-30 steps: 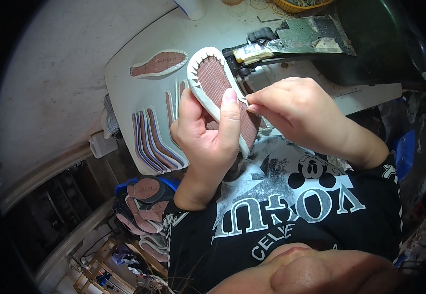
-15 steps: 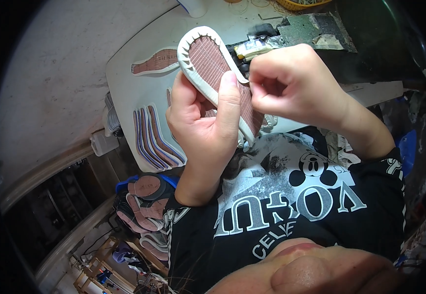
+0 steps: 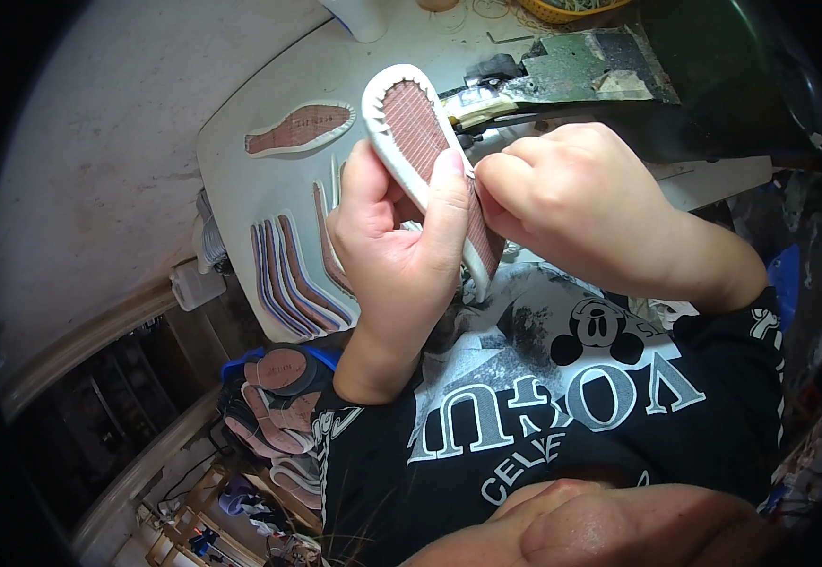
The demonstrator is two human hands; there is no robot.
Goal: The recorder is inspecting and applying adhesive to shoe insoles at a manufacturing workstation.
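Above the near side of the table, my left hand [image 3: 397, 227] holds up a shoe insole [image 3: 413, 121] with a reddish-brown striped face and a white edging. The edging is gathered in small pleats round the rounded upper end. My left thumb lies across the face, and the fingers wrap behind the insole. At the insole's right edge, my right hand [image 3: 571, 184] is closed, its fingertips pinching the white edging about halfway down. Whether those fingertips hold anything besides the edging is hidden.
A similar insole [image 3: 302, 128] lies flat at the left of the white table [image 3: 231, 175]. Nearer stands a row of insoles [image 3: 293, 274] on edge. A green machine part [image 3: 600, 66] is at the back right, with a yellow basket [image 3: 567, 9] behind. Below the table, a blue bin [image 3: 241, 359] holds more soles.
Both hands and the insole have come slightly down and right in view. My right hand has turned, with its knuckles now more upward, and stays at the insole's right edge.
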